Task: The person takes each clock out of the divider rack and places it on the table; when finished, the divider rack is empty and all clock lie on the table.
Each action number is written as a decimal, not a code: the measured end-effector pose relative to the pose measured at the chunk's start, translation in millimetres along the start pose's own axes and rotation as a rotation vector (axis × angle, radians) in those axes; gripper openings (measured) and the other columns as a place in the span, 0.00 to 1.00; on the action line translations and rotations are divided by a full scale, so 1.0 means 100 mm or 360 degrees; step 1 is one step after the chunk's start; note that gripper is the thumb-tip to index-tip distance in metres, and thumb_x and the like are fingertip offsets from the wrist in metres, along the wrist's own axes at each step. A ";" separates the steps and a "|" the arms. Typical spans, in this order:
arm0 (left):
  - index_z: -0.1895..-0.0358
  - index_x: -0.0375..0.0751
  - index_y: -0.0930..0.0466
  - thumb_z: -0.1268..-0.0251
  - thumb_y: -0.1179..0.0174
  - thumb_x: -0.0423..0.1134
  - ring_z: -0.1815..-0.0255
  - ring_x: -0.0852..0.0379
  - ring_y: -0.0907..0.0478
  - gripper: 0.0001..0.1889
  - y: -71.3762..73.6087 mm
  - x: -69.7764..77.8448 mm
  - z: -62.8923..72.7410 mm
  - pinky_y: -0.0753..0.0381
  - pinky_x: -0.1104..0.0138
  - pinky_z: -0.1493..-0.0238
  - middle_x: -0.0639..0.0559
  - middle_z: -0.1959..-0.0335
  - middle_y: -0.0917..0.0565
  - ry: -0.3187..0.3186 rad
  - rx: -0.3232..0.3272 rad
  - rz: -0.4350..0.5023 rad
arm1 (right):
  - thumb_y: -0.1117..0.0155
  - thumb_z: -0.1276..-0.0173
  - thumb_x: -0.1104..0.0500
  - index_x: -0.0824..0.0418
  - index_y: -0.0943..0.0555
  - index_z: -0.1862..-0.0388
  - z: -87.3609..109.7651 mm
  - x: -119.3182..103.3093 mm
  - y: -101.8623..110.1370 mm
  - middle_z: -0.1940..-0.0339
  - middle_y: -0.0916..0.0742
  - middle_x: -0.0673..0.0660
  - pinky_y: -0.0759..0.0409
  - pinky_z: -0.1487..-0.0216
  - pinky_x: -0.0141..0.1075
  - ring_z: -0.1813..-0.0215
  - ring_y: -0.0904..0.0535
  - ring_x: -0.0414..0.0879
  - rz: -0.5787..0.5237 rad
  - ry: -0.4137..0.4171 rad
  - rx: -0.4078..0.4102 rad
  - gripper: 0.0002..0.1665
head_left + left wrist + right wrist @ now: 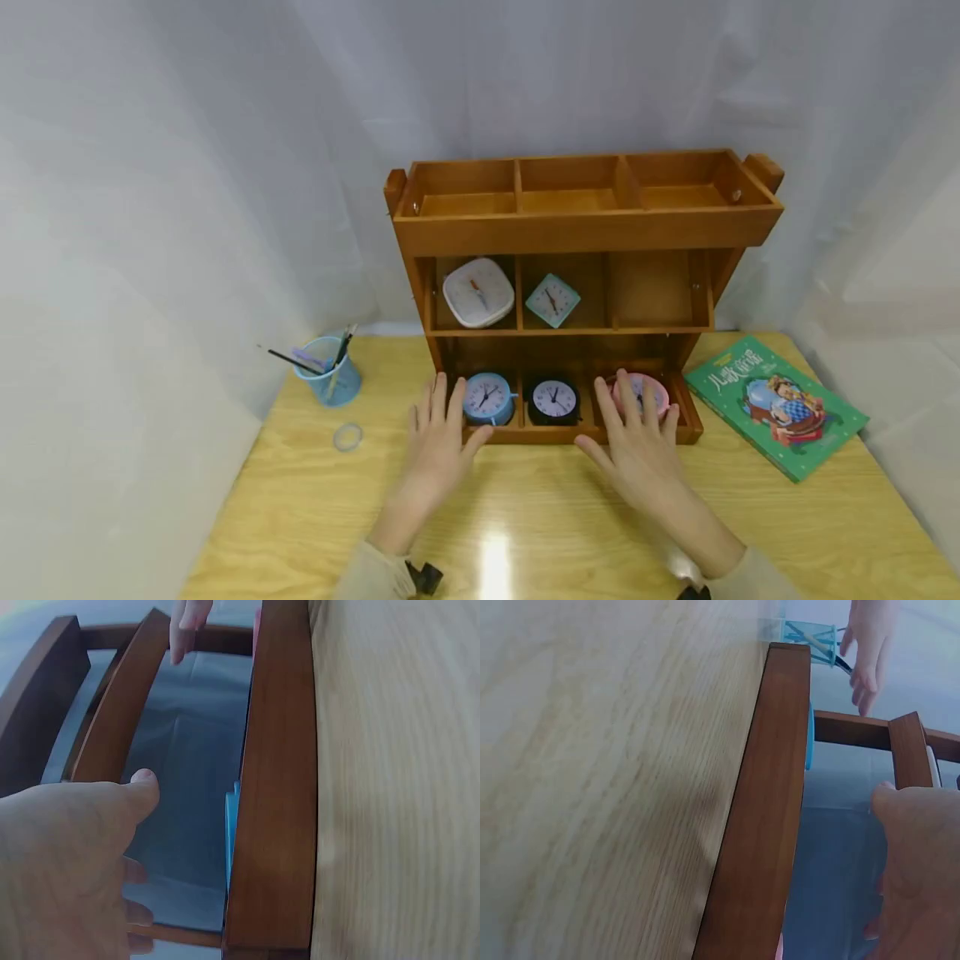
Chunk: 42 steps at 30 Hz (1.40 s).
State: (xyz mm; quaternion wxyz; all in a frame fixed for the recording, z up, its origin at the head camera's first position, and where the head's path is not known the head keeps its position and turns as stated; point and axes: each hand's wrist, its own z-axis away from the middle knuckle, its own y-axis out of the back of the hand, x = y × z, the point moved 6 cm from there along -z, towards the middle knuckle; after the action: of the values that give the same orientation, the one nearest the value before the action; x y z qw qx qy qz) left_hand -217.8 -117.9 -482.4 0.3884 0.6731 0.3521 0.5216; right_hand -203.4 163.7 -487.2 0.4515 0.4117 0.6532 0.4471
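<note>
A three-tier wooden shelf [588,235] stands at the back of the table. In its bottom tier sit a blue alarm clock [486,397], a black alarm clock [553,400] and a pink alarm clock [660,395]. My left hand [437,446] is spread with straight fingers at the tier's left end, beside the blue clock. The right hand [637,454], fingers also spread, overlaps the pink clock in the head view and partly hides it. Neither hand holds anything. The middle tier carries a white rounded-square clock [478,292] and a small mint-green square clock [553,300].
A light-blue mesh pen cup [333,385] with pens stands left of the shelf, a clear ring [347,437] in front of it. On the right lies a green picture book [776,408]. The shelf's top tier has three compartments. Pale curtains hang behind and at both sides.
</note>
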 end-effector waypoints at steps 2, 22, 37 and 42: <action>0.14 0.40 0.50 0.21 0.43 0.59 0.14 0.30 0.52 0.44 0.08 -0.06 -0.05 0.45 0.32 0.20 0.32 0.14 0.50 0.0015 0.0006 0.0025 | 0.46 0.20 0.31 0.51 0.54 0.10 -0.03 -0.04 0.01 0.11 0.50 0.68 0.54 0.29 0.85 0.14 0.57 0.76 -0.0013 0.0010 0.0015 0.52; 0.22 0.31 0.35 0.19 0.42 0.38 0.46 0.40 0.17 0.29 0.14 -0.82 -0.49 0.13 0.55 0.53 0.29 0.30 0.24 0.0464 -0.0253 0.0971 | 0.42 0.19 0.38 0.52 0.60 0.10 -0.25 -0.32 0.09 0.11 0.46 0.67 0.39 0.22 0.70 0.15 0.45 0.70 -0.0827 0.0019 -0.0021 0.54; 0.20 0.32 0.38 0.22 0.40 0.35 0.33 0.34 0.21 0.32 0.00 -0.97 -0.55 0.15 0.47 0.38 0.27 0.28 0.27 0.0639 -0.0527 0.1268 | 0.44 0.15 0.47 0.57 0.52 0.12 -0.72 -0.67 -0.12 0.18 0.33 0.72 0.19 0.34 0.61 0.31 0.21 0.71 -0.1912 -0.0248 -0.0481 0.44; 0.20 0.35 0.37 0.22 0.39 0.32 0.33 0.35 0.22 0.32 -0.08 -1.00 -0.52 0.15 0.48 0.39 0.28 0.28 0.27 0.0645 -0.0469 0.1244 | 0.43 0.16 0.47 0.58 0.49 0.13 -0.86 -0.77 -0.24 0.20 0.31 0.73 0.16 0.38 0.59 0.37 0.17 0.69 -0.1775 -0.0271 -0.0491 0.43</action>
State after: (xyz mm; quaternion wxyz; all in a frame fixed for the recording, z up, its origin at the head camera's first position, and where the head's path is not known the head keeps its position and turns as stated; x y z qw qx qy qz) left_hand -290.2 -194.0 -524.2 0.1775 0.5775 0.0628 0.7944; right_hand -269.3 67.0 -476.7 0.7242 -0.0304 0.6601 0.1973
